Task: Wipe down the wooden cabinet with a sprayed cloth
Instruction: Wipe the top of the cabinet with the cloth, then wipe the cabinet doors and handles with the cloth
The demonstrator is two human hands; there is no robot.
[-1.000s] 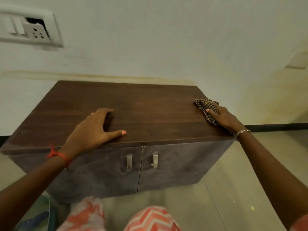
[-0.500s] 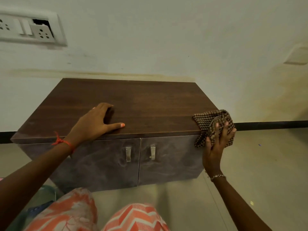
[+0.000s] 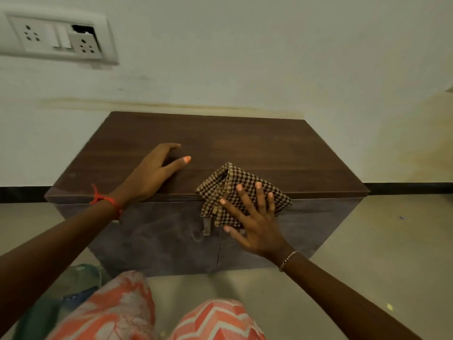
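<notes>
on one cabinet [image 3: 245, 143]: two hands, one cloth [image 3: 228, 190]

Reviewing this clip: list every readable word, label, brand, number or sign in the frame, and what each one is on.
None: no readable text anywhere in this view.
Switch and socket plate on the wall: no lettering visible; slightly blurred.
Wooden cabinet: bare top and doors, no label or brand.
Checked cloth under the right hand: pattern only; no readable tag.
Left hand rests on the cabinet top; its red wrist thread carries no text.
</notes>
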